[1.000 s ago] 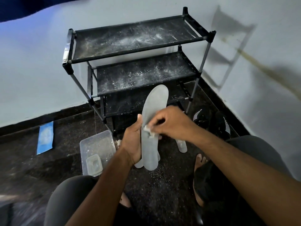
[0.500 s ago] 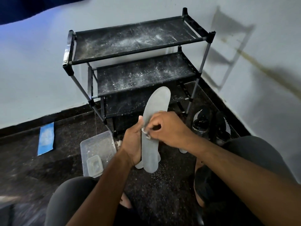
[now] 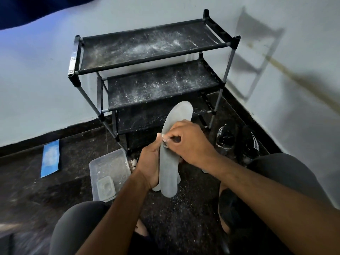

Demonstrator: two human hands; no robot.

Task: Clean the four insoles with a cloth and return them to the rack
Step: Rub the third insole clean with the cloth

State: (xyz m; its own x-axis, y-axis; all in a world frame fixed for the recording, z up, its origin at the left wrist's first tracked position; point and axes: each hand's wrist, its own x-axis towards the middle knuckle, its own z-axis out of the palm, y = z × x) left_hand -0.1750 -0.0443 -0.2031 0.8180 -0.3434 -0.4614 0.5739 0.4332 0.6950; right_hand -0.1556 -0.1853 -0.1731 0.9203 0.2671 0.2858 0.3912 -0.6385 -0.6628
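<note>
A grey insole (image 3: 170, 172) stands upright in front of me, toe end up. My left hand (image 3: 150, 166) grips its left edge from behind, and at least one more insole edge (image 3: 156, 189) shows under that hand. My right hand (image 3: 189, 145) presses a small white cloth (image 3: 164, 141), mostly hidden under the fingers, against the insole's middle. The black three-shelf rack (image 3: 152, 50) stands beyond, its shelves dusted with white powder. Part of another insole (image 3: 205, 170) peeks out below my right wrist.
A clear plastic tub (image 3: 108, 173) with a small container inside sits on the dark floor at left. A blue packet (image 3: 50, 158) lies farther left. Two black shoes (image 3: 237, 142) stand by the right wall. My knees frame the bottom.
My right hand has slid the cloth upward along the insole, from its lower middle towards the centre. The left hand keeps its hold on the insole.
</note>
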